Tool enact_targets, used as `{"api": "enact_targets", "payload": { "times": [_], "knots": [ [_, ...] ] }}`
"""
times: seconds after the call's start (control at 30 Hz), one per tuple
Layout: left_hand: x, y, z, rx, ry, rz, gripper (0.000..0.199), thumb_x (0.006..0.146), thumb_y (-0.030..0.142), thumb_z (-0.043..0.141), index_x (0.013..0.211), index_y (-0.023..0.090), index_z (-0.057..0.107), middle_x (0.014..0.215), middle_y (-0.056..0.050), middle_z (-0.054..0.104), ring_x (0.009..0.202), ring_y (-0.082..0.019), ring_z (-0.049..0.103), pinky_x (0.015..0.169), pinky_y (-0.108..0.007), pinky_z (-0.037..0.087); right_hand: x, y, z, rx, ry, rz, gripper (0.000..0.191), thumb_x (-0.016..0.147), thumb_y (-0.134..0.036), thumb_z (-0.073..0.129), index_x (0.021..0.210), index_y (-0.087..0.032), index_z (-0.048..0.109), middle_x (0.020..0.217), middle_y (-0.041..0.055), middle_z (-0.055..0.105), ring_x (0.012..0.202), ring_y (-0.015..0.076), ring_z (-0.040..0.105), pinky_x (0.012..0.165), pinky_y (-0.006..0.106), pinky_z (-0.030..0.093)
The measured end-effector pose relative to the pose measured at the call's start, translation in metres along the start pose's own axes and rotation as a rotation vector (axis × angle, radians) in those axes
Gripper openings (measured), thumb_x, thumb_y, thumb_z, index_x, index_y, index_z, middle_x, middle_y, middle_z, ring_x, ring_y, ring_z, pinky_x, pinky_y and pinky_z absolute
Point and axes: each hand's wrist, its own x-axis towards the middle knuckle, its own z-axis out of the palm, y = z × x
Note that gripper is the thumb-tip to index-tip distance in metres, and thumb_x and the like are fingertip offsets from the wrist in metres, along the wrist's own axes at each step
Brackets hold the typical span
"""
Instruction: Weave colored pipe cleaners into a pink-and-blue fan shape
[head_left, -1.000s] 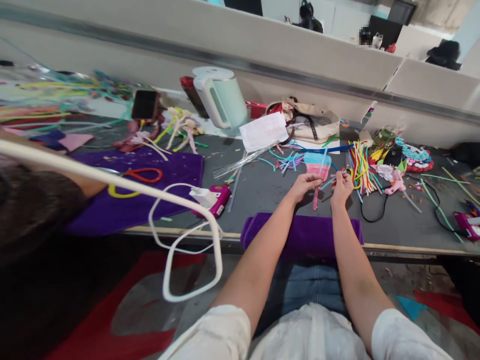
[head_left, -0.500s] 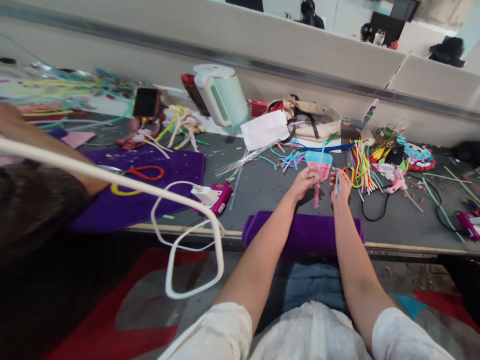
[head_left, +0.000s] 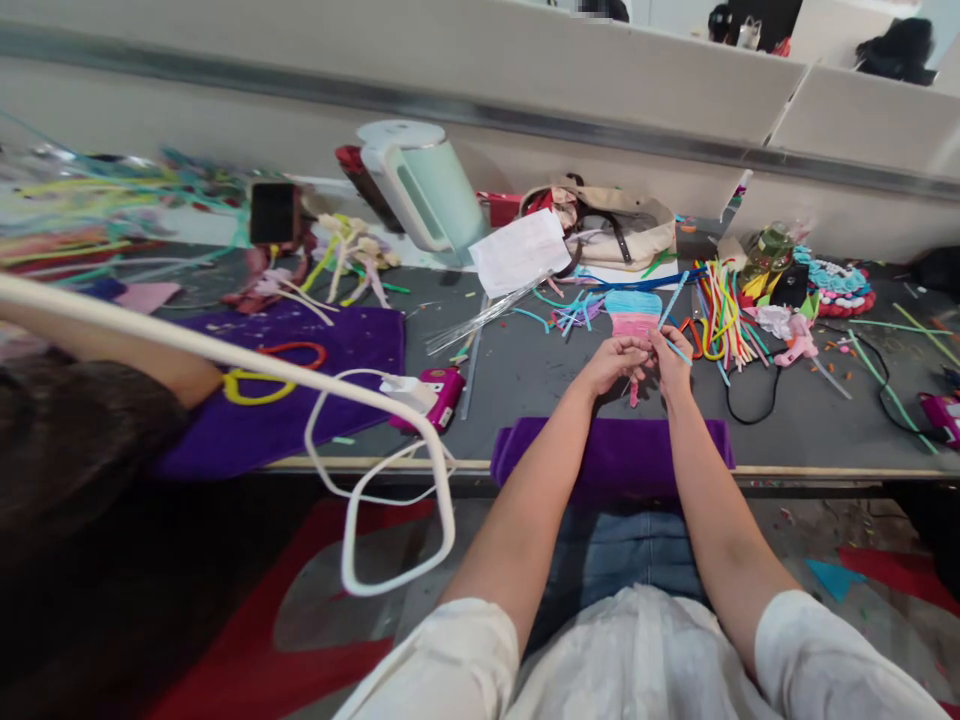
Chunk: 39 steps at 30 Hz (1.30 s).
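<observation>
A fan-shaped piece (head_left: 634, 312), blue at its top and pink below, is held over the grey table (head_left: 517, 385). My left hand (head_left: 616, 366) is closed on its pink lower part, and a pink stem pokes out beneath the fingers. Against the right side of the piece, my right hand (head_left: 670, 365) pinches a light blue strip (head_left: 675, 298) that slants up to the right. The two hands nearly touch. Below my wrists a folded purple cloth (head_left: 615, 450) lies along the table edge.
Coloured strips (head_left: 727, 315) and a jar (head_left: 771, 250) stand to the right. Behind are a kettle (head_left: 435, 190), paper (head_left: 519, 252) and a bag (head_left: 626, 235). Leftward, a white cable (head_left: 442, 480) hangs near a pink power socket (head_left: 442, 398); another person's arm (head_left: 161, 355) rests by scissors (head_left: 259, 388).
My right hand has moved left against the piece, bringing the blue strip to its right side, where the strip now slants. The other person's arm has shifted slightly.
</observation>
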Motion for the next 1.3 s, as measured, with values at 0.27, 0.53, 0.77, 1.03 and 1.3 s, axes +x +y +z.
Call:
{"api": "enact_targets", "payload": {
  "times": [0.27,0.53,0.77,1.03,1.3],
  "knots": [
    [-0.003,0.000,-0.010,0.113,-0.022,-0.076,0.043,0.064,0.037,0.083,0.093,0.008,0.068,0.064,-0.002,0.066,0.047,-0.008,0.058,0.047,-0.020,0.045,0.008,-0.008,-0.015,0.128,0.312,-0.019,0.037,0.072,-0.048,0.071,0.066,-0.019,0.051,0.059,-0.0051,0.058,0.045,0.0033,0.042,0.039,0.015,0.030],
    [-0.006,0.002,-0.010,0.086,0.006,-0.071,0.044,0.068,0.047,0.079,0.087,0.009,0.070,0.061,-0.001,0.062,0.043,-0.006,0.051,0.042,-0.019,0.037,0.010,-0.007,-0.017,0.270,0.295,0.012,0.039,0.068,-0.045,0.076,0.064,-0.019,0.047,0.058,-0.0062,0.056,0.043,0.0022,0.039,0.038,0.015,0.027],
    [-0.011,0.005,-0.005,0.120,-0.014,-0.079,0.040,0.062,0.035,0.084,0.091,0.010,0.072,0.064,0.000,0.063,0.047,-0.006,0.052,0.044,-0.019,0.037,0.008,-0.007,-0.017,0.208,0.311,0.022,0.034,0.073,-0.046,0.072,0.067,-0.018,0.053,0.058,-0.0052,0.057,0.044,0.0030,0.039,0.040,0.017,0.029],
    [-0.008,0.001,-0.008,0.208,-0.062,-0.121,0.047,0.060,0.034,0.085,0.099,0.009,0.073,0.068,-0.002,0.065,0.049,-0.008,0.055,0.046,-0.020,0.039,0.006,-0.008,-0.016,0.192,0.243,-0.026,0.037,0.072,-0.050,0.072,0.067,-0.020,0.052,0.059,-0.0054,0.056,0.045,0.0033,0.038,0.041,0.018,0.030],
    [-0.009,0.000,-0.005,0.150,-0.127,-0.081,0.043,0.059,0.035,0.086,0.091,0.011,0.069,0.057,0.004,0.057,0.044,-0.005,0.047,0.044,-0.018,0.036,0.004,-0.010,-0.012,0.213,0.184,-0.001,0.040,0.074,-0.053,0.071,0.068,-0.020,0.049,0.059,-0.0065,0.054,0.044,0.0031,0.037,0.041,0.018,0.029]
  ]
}}
